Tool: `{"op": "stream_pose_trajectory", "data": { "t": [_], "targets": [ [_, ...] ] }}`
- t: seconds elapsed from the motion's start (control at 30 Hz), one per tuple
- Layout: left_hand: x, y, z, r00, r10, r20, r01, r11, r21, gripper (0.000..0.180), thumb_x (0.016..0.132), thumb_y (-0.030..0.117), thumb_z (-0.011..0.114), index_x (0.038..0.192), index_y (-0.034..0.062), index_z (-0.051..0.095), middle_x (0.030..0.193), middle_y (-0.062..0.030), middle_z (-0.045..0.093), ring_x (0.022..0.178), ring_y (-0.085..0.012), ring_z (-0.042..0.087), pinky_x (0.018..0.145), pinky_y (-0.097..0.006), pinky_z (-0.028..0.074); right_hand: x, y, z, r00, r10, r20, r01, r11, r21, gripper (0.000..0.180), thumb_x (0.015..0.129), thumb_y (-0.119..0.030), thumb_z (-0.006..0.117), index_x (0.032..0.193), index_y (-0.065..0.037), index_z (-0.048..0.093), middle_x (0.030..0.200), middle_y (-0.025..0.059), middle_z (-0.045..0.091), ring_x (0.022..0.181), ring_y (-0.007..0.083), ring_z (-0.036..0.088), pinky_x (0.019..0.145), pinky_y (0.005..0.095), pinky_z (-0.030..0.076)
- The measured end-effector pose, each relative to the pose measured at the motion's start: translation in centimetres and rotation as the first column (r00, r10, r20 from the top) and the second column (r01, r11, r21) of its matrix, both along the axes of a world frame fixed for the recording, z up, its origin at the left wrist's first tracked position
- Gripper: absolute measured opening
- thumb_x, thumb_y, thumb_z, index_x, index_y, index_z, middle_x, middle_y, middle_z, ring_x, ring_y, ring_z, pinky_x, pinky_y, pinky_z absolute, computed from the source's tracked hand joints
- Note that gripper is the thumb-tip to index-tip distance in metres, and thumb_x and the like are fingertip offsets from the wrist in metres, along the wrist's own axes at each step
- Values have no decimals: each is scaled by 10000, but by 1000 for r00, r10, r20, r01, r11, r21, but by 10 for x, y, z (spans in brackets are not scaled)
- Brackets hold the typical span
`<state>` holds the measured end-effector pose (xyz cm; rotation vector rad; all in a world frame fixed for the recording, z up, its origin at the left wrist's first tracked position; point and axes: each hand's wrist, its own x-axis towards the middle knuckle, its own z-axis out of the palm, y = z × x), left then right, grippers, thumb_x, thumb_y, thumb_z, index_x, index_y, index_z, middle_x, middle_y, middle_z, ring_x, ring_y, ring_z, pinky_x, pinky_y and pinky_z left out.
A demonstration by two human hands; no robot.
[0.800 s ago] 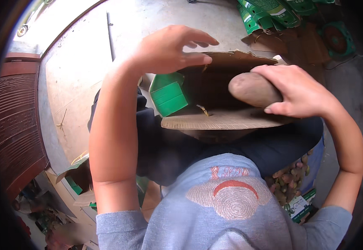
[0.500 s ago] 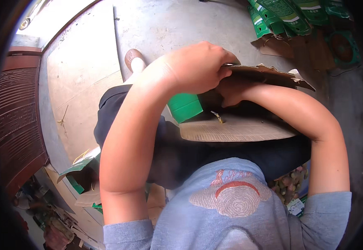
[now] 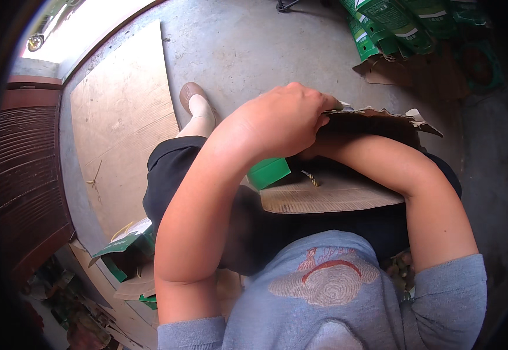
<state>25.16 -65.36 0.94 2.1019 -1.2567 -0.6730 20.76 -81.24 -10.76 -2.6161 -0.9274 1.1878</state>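
An open cardboard piece (image 3: 330, 199), box-like with a raised ragged flap (image 3: 376, 118), rests across my lap. My left hand (image 3: 289, 119) is closed on the flap's far left edge, thumb below and fingers above. Beneath that flap my right forearm reaches in from the right. Only a bit of my right hand (image 3: 307, 153) shows; its fingers are hidden behind my left hand and the flap. A bright green box-like panel (image 3: 269, 173) sits beside my left wrist. Close by, a short yellow and dark twisted cord (image 3: 311, 178) sticks up from the cardboard.
A flat cardboard sheet (image 3: 122, 111) lies on the concrete floor at left, near a brown slatted door (image 3: 29, 175). Green cartons (image 3: 394, 26) are piled at the far right. An open green carton (image 3: 126, 248) stands by my left elbow. My outstretched foot (image 3: 192, 96) is beyond.
My right hand has gone further in under the flap, and its thumb no longer shows. My left hand keeps its grip on the edge. The whole view has shifted a little.
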Motion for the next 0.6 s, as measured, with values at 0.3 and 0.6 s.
{"op": "stream_pose_trajectory", "data": {
  "t": [0.3,0.6],
  "targets": [
    [1,2,6,999,-22,26,25,994,-103,403,956,244,642,1311,59,599,1095,-197,704,1018,-354,681,871,-409,546,-50,-44,120,949,-266,-171,272,962,13,498,880,-162,660,1341,-31,524,1280,183,601,1174,363,583,997,466,461],
    [7,10,17,939,131,-317,-201,960,-197,554,1039,490,444,1400,83,551,1292,-146,642,1236,-245,590,1043,-395,448,-245,-215,278,115,-963,242,547,265,794,401,981,-174,595,1338,5,563,1235,128,654,1178,225,607,1065,364,421]
  ]
}}
